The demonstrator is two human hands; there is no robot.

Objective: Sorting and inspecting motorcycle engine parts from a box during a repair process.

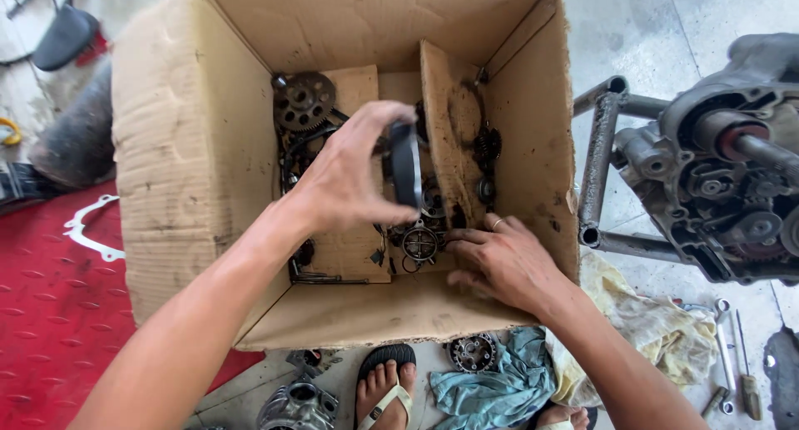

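Note:
My left hand (349, 176) is lifted inside a large cardboard box (179, 155) and grips a dark round metal ring part (406, 164) by its edge. My right hand (503, 259), with a ring on one finger, rests low in the box with its fingers on the cardboard bottom beside a small round engine part (420, 243). Greasy gears lie on the box floor, among them a big toothed gear (305, 100). A loose cardboard divider (445, 139) stands upright in the box.
An engine block (724, 164) on a metal stand (601, 159) sits at the right. Rags (499, 380), a clutch gear (473, 352), wrenches (726, 355) and a screwdriver lie on the concrete floor. My sandalled foot (384, 384) is below the box. A red mat (50, 305) is at the left.

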